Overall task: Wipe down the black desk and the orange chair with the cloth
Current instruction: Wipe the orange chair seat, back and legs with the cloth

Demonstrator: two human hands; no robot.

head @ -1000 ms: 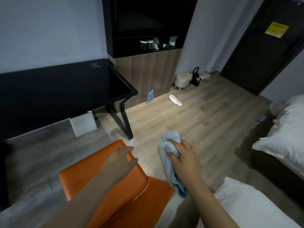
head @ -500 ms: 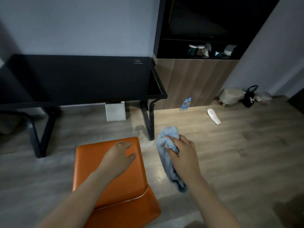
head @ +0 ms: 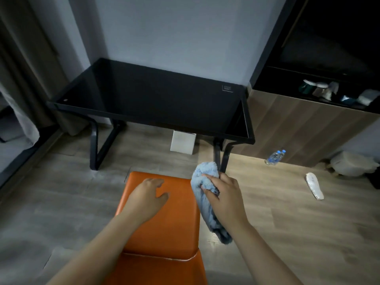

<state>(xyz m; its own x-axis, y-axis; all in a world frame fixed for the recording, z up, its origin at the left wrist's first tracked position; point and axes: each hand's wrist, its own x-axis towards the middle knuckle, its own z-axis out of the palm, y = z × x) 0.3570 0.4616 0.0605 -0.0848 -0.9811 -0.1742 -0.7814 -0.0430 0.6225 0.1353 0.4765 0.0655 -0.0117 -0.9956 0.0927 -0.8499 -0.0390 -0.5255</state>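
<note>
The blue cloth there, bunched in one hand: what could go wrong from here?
The cloth hangs in a loose tail below the right hand and might snag on the orange chair. The chair stands between the person and the black desk, so reaching over could be awkward. Water bottles and a slipper on the floor nearby could trip them.

The left hand (head: 147,195) lies flat on the orange chair (head: 164,227), fingers spread. The right hand (head: 225,197) grips a bunched blue cloth (head: 203,182) beside the chair, in front of the black desk (head: 156,103).
</note>
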